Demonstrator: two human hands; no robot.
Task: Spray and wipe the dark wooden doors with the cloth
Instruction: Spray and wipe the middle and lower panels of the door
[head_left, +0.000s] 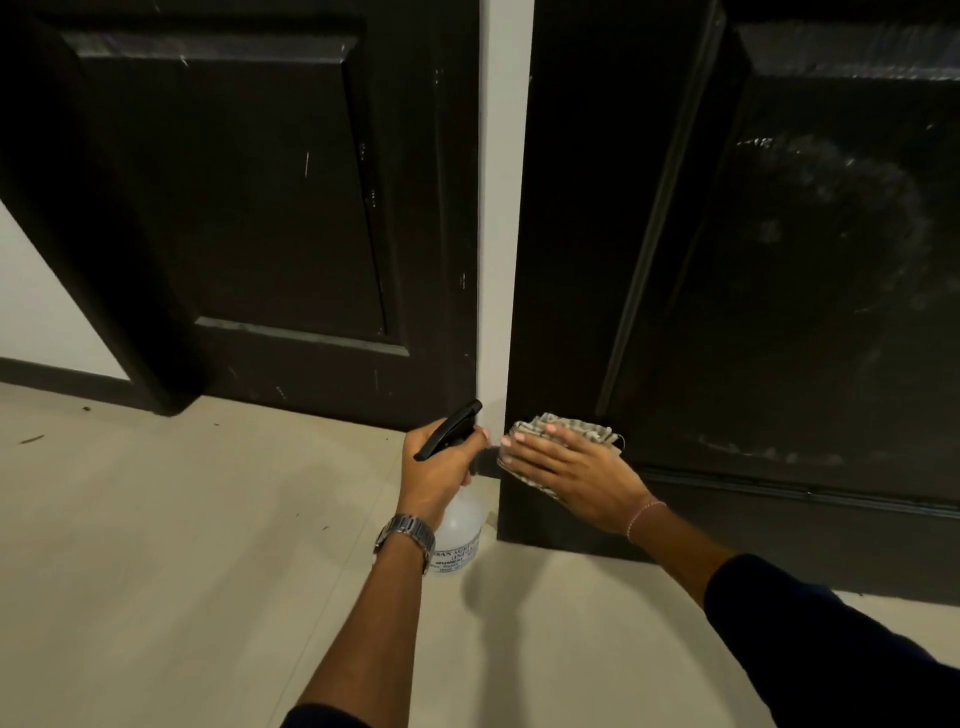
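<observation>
I see the left hand (439, 470) gripping the black-headed translucent plastic spray bottle (457, 525). Right hand (566, 475), fingers straight, presses the folded grey-beige cloth (582, 428) flat on the right dark wooden door (779, 260) low at its left edge. Left dark wooden door (249, 208) is apart, past the white wall strip (501, 208).

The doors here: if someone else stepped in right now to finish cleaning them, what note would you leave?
Left hand grips the spray bottle by its neck, held low over the floor.
Right hand lies flat, pressing the folded cloth against the right door at its lower left corner.
Done, seemingly: the right door's panel shows hazy wipe smears.
Left: finish the right door's bottom edge; the left door shows scuffs and dusty ledges and looks untouched, so spray and wipe it next.
</observation>
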